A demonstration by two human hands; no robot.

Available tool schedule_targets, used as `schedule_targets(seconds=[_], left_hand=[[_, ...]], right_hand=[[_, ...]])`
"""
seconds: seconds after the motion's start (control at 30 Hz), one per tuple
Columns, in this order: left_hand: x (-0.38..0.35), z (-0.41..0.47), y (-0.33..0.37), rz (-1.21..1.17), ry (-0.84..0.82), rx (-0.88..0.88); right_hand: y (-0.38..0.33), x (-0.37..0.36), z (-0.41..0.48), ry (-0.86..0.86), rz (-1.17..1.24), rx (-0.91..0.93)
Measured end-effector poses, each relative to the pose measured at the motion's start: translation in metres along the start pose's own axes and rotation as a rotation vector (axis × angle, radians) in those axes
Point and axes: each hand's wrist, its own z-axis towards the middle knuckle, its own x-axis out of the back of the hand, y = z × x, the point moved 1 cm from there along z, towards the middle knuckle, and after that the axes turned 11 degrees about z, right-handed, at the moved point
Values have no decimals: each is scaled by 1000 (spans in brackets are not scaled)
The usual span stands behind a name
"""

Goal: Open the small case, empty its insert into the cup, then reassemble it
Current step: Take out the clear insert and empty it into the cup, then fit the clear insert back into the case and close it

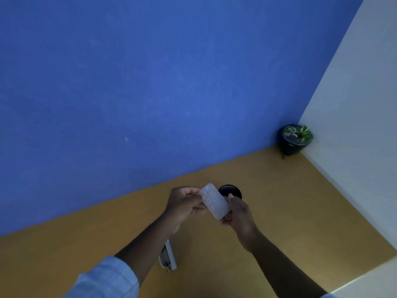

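We see a mustard-yellow tabletop (279, 201) running up to a blue wall (129, 82), with a pale wall (365, 82) meeting it at the corner. At about two o'clock from the hands, well apart from them, a dark plant pot (295, 140) with a few green-and-white leaves stands in that corner. At about seven o'clock from the hands, a white oblong part (168, 255) lies on the table under the left forearm, half hidden by it; we cannot tell what it is. A light blue sleeve (107, 278) covers the left arm at the bottom edge.

A dark round cup (231, 190) stands on the table just behind the hands, at one o'clock from them. The right hand and the held piece cover its near side, so only the far rim shows.

Both hands hold a small translucent white piece (214, 203) of the case above the table, tilted from eleven o'clock down to five o'clock. It is a rounded oblong, frosted, with faint raised marks on its upper face that are too blurred to read. Whether it is the shell or the insert we cannot tell.

The left hand (184, 205) has its fingers curled and closed on the upper left edge of the piece. The right hand (238, 214) grips the lower right end, thumb up along the side and fingers wrapped beneath.
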Motion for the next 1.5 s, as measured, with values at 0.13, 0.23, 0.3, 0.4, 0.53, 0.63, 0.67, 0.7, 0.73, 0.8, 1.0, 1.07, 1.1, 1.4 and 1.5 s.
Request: schedule_targets(seconds=[0.13,0.23,0.3,0.4,0.53,0.63,0.67,0.7,0.73,0.8,1.0,1.07,1.1,1.4,1.5], left_hand=[[8,-17,-15,117,-29,28],[16,-32,-27,129,-57,46],[23,-43,-38,130,-69,36],[32,-59,-58,147,-57,29],[49,-80,-80,184,69,1],[70,-90,-94,218,285,36],[79,-92,-99,267,329,54],[87,-93,-105,328,351,80],[94,-93,-111,387,342,109],[103,-96,-121,455,227,157],[88,-103,-169,800,-78,172],[80,-100,-182,855,-69,124],[78,-98,-186,883,-57,103],[65,-87,-190,928,65,9],[64,-88,-190,934,87,14]], right_hand=[[8,-13,-12,-235,221,-210],[18,-24,-22,-283,269,-297],[26,-30,-30,-272,247,-325],[35,-39,-45,-277,205,-363],[43,-45,-59,-296,234,-425],[43,-47,-66,-300,250,-446],[42,-48,-68,-303,258,-451],[40,-48,-69,-305,268,-457],[39,-48,-69,-305,273,-459],[36,-48,-71,-296,268,-455],[37,-44,-70,-242,231,-417],[38,-42,-70,-228,226,-417],[38,-42,-71,-226,227,-419],[41,-32,-70,-261,256,-444],[41,-33,-70,-281,274,-445]])
